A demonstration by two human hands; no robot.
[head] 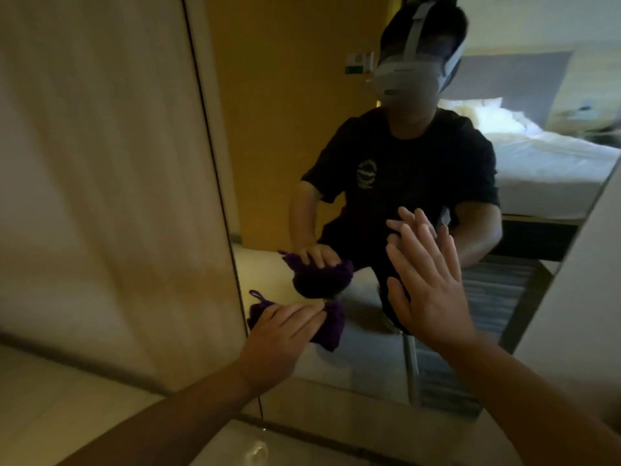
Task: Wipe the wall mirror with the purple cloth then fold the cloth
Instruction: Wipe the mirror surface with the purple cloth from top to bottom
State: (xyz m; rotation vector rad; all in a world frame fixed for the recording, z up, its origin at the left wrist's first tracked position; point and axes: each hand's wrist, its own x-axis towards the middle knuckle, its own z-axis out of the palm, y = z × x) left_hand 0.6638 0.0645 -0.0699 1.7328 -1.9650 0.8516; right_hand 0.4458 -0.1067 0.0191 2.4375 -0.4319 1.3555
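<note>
The tall wall mirror fills the middle of the view and reflects a person in a black shirt. My left hand presses the bunched purple cloth flat against the glass near the mirror's lower left edge, fingers straight over it. Just above it the cloth's reflection shows in the glass. My right hand lies flat on the mirror to the right, fingers spread and straight, holding nothing.
A beige wall panel runs along the mirror's left edge. A pale wall borders the right side. The mirror reflects a white bed, a wooden door and striped carpet. Pale floor tiles lie below.
</note>
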